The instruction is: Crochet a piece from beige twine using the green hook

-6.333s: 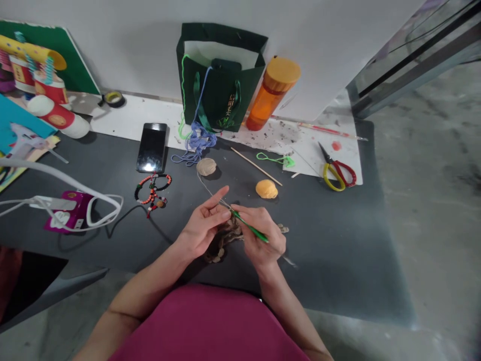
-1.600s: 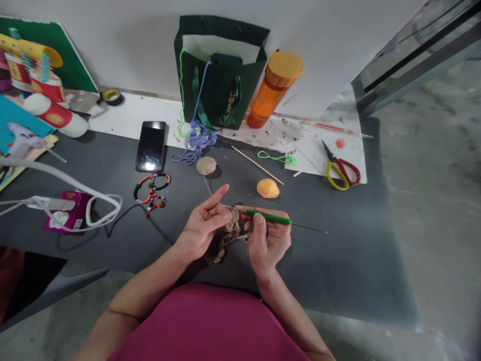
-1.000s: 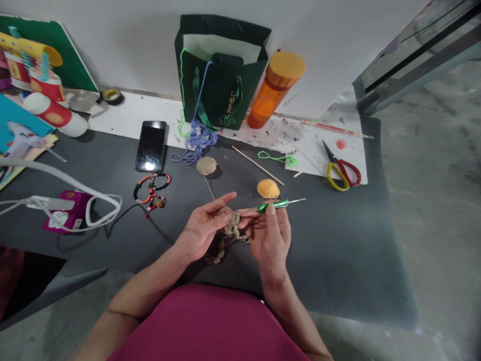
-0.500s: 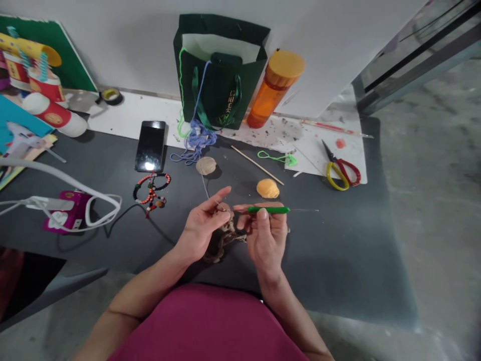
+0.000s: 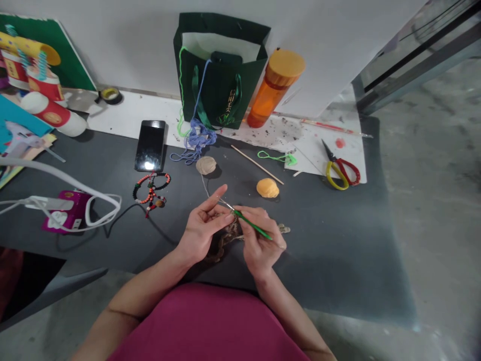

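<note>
Now the right hand (image 5: 261, 245) dips the crochet hook (image 5: 252, 225), no longer level.

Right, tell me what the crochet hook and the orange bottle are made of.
The crochet hook has a glossy green grip, likely plastic or rubber, and a thin shaft that looks metal. The orange bottle looks like plastic: glossy, its body translucent, its lid opaque.

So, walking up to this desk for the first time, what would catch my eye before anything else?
Probably the hands at the centre: the right hand works a green crochet hook into a tan crocheted piece held by the left hand. Farther back, by the white wall, stand a dark green paper bag and a bright orange bottle.
</note>
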A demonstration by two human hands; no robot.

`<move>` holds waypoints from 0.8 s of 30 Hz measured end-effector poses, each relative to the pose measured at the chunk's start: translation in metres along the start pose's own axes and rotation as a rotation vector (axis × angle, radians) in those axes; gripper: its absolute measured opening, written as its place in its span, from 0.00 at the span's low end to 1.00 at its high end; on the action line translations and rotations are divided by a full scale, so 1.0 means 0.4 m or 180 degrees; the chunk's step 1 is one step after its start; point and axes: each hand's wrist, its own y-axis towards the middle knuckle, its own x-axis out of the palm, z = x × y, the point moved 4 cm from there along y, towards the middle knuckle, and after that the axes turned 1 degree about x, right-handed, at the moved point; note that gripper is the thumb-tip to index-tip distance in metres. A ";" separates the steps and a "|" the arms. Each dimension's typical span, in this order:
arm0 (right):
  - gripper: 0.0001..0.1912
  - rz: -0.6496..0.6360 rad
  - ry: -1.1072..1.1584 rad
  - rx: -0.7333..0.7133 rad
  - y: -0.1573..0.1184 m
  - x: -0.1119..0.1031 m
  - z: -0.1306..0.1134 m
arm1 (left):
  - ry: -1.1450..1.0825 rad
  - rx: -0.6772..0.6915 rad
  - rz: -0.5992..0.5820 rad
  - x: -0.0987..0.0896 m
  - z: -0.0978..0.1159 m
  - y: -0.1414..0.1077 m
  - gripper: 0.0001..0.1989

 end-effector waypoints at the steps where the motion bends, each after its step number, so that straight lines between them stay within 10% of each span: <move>1: 0.09 0.0110 0.0112 0.0261 -0.002 -0.003 0.007 | -0.0056 -0.0083 -0.0021 0.001 -0.002 0.000 0.34; 6: 0.01 0.0355 0.0294 0.1088 -0.018 -0.014 0.034 | -0.0088 -0.0212 -0.0072 -0.001 -0.004 0.003 0.35; 18: 0.08 0.0132 0.1122 0.1576 0.011 0.008 0.043 | -0.0107 -0.0634 -0.0391 -0.004 0.005 0.010 0.20; 24: 0.04 0.0032 0.1236 0.1390 0.004 0.002 0.041 | 0.0133 -0.0092 -0.0276 -0.001 0.015 0.002 0.28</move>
